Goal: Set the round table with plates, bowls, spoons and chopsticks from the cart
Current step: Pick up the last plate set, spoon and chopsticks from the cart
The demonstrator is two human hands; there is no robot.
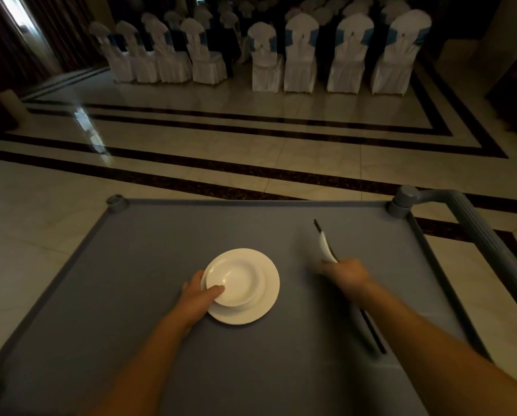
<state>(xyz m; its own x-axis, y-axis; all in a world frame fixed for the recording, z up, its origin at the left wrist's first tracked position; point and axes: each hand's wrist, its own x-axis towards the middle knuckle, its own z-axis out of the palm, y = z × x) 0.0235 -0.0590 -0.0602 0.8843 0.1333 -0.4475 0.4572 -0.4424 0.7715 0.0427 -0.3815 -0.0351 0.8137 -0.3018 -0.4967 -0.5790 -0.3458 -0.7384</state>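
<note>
A white bowl [236,277] sits inside a white plate [266,301] on the grey cart top [161,235]. My left hand [200,292] grips the left rim of the plate and bowl, thumb lying on the bowl's edge. My right hand [346,273] holds a white spoon [326,246] together with dark chopsticks [318,226], whose tips stick out beyond the spoon. The chopsticks' rear ends [371,331] run back under my right forearm. The round table is not in view.
The cart's grey handle [476,229] rises at the right, and corner posts [400,202] mark its far edge. Beyond the cart lies a glossy tiled floor with dark stripes. Rows of white-covered chairs [299,55] stand at the back.
</note>
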